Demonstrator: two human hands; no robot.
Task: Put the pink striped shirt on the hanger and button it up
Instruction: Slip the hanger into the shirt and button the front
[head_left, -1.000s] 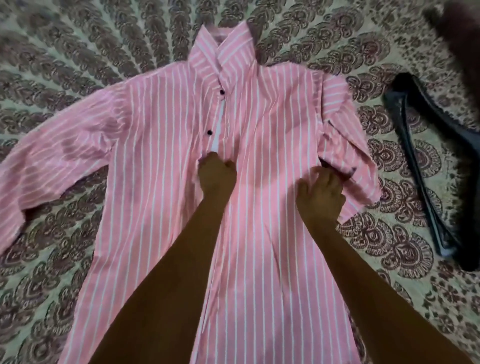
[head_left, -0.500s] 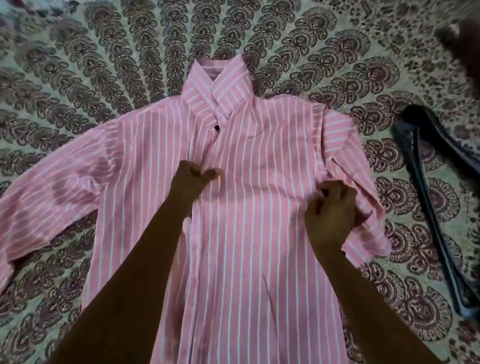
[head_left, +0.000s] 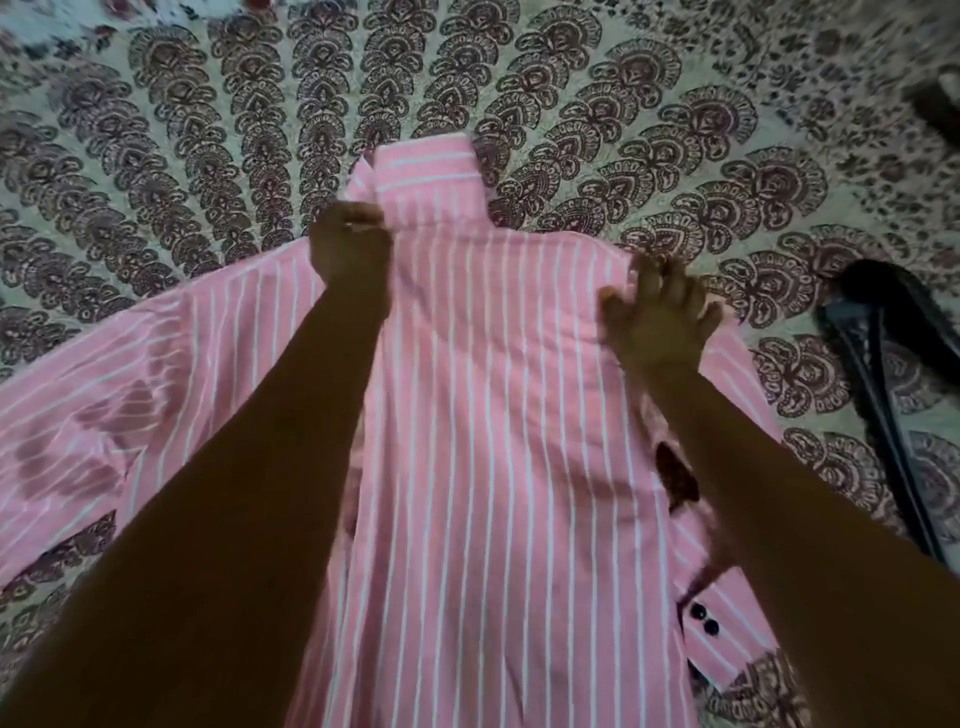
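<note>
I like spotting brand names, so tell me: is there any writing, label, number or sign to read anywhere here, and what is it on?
None can be read.
pink striped shirt: stripes and dark cuff buttons only; no tag shows.
dark hanger: no lettering visible.
patterned bedspread: printed motifs, no words.
left hand and right hand cover parts of the shirt near the collar and shoulder.

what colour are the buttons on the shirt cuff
Black: two buttons on the pink striped shirt's cuff, seen in the head view, lower right.
</note>
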